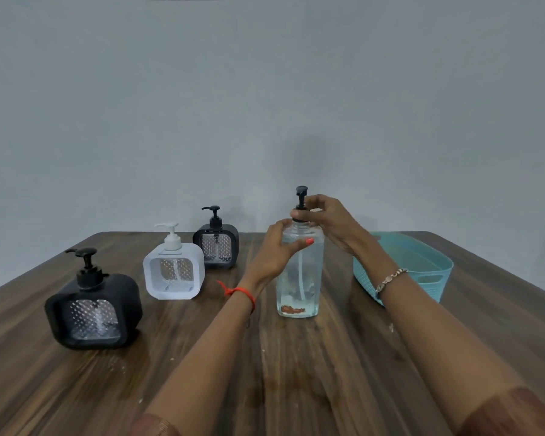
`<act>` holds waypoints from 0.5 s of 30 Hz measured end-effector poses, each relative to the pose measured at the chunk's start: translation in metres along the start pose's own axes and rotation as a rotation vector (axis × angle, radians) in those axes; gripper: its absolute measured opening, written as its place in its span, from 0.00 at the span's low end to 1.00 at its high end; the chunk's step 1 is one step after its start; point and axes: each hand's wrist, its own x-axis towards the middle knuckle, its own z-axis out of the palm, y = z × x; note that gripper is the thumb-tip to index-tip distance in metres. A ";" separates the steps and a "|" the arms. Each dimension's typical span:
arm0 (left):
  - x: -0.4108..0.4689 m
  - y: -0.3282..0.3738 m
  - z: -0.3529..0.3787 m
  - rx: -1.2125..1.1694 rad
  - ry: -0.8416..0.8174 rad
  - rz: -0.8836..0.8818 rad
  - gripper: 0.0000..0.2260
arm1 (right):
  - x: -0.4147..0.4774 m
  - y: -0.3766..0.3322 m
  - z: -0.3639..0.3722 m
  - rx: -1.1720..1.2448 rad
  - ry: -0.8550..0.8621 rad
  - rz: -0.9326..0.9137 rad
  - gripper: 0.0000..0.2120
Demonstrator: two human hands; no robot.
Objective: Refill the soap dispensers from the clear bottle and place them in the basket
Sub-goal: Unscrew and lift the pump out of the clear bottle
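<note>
A tall clear bottle [299, 278] with a black pump top [301, 196] stands upright mid-table, holding clear liquid. My left hand [277, 250] grips its shoulder from the left. My right hand [331, 221] is closed around the pump collar at the neck. Three squat soap dispensers stand to the left: a black one [93, 309] nearest, a white one [173, 272] behind it, and another black one [216, 243] farthest back. All three have their pumps on. A teal basket [434, 269] sits to the right, partly hidden by my right forearm.
The wooden table [296, 372] runs back to a plain grey wall. A few small white specks lie on the wood near the front.
</note>
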 end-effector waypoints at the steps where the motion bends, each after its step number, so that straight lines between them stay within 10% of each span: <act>1: -0.001 0.001 0.000 0.001 -0.004 -0.002 0.27 | -0.001 -0.001 0.004 -0.108 0.098 -0.012 0.20; 9: -0.002 0.002 0.002 -0.013 0.003 -0.030 0.34 | -0.010 0.005 -0.003 0.267 0.135 0.040 0.19; 15: -0.002 0.001 0.001 -0.027 0.002 -0.021 0.28 | -0.010 -0.001 0.013 -0.119 0.252 -0.016 0.28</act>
